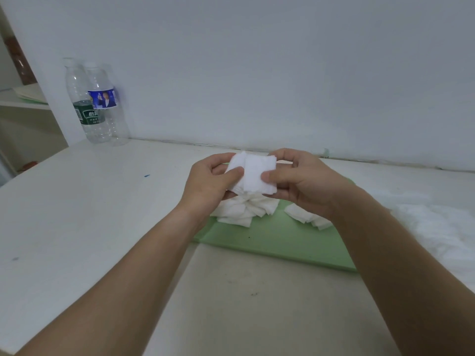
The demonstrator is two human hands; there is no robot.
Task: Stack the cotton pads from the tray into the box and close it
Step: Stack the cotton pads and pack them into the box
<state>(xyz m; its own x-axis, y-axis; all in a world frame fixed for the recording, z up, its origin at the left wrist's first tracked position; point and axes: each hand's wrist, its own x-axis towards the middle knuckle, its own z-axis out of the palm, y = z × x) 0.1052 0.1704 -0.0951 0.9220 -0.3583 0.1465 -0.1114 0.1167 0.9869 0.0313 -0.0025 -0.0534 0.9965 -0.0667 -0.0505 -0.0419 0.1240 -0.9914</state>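
Both hands hold a small stack of white square cotton pads [253,173] above the green tray [277,240]. My left hand [208,181] pinches the stack's left side, thumb on the front. My right hand [303,181] pinches its right side the same way. Several loose pads [244,209] lie in a heap on the tray under my hands, and another small heap of pads [305,217] lies further right on the tray. No box is visible.
Two clear plastic water bottles [100,104] stand at the back left of the white table [90,214], against the wall. A white fluffy mass [437,222] lies on the table to the tray's right. A shelf [23,98] is at far left.
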